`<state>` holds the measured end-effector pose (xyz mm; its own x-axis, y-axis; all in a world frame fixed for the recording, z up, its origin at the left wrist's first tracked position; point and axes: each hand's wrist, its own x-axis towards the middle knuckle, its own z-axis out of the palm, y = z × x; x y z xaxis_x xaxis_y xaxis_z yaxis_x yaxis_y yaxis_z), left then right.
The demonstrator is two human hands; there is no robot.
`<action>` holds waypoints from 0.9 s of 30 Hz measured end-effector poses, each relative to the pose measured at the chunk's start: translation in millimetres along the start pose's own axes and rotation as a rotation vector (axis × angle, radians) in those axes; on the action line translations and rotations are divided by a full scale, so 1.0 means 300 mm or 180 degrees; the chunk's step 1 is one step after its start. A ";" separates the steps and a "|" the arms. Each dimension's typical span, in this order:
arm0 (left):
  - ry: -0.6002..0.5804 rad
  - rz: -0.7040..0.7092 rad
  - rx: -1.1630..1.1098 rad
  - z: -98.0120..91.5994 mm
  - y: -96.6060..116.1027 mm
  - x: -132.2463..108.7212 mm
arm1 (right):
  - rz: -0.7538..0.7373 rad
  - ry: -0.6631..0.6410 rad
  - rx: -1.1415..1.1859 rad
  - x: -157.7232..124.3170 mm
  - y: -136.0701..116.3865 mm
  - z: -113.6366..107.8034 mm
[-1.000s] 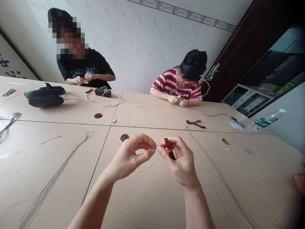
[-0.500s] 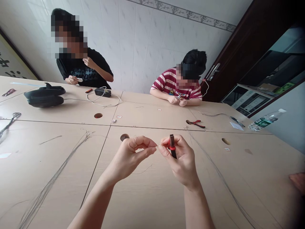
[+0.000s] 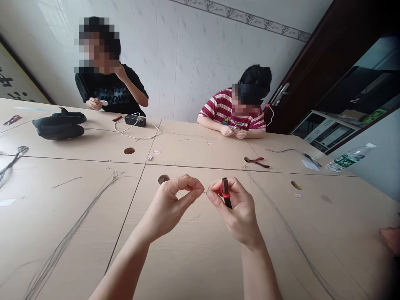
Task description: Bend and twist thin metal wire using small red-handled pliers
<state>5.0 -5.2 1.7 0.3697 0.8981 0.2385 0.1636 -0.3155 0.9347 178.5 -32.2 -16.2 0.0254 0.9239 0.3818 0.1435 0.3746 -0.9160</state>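
Stretching between pinched left hand [image 3: 176, 204] and right hand [image 3: 239, 210], a thin, dark, wirelike strand [image 3: 205, 191] looks light, springy, kinkable; close fingertip grips should suit it; the right hand also cradles a blunt-tipped red-and-black tool [image 3: 225, 192].

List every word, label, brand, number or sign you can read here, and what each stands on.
Nothing can be read with certainty.
Black short-sleeved T-shirt: pale lettering, blurred.
Clear plastic bottle with green label: lettering blurred.
Small white rectangular stickers: print too small.
Pale flat wall panel: black characters, partly cut off, unreadable.
Grey rectangular folders: markings too small.
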 end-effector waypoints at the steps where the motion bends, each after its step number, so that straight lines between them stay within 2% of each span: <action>1: 0.0009 0.0020 0.0030 0.000 0.000 -0.001 | 0.0005 -0.0009 0.0008 -0.001 0.000 -0.001; 7: -0.0005 -0.0030 0.0148 -0.001 -0.009 0.002 | 0.0001 0.0040 0.0007 0.000 0.000 -0.004; 13: -0.0002 0.0134 0.0290 -0.010 -0.018 -0.005 | -0.0031 0.0128 0.0001 0.003 -0.009 0.005; 27: 0.0085 -0.0057 0.0470 0.001 -0.024 -0.009 | -0.0008 0.0137 -0.0206 -0.003 -0.004 0.007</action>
<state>3.1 -5.4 -5.8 0.3413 0.9111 0.2310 0.3034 -0.3394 0.8904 176.3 -33.2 -15.8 0.0671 0.9182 0.3904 0.2073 0.3699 -0.9057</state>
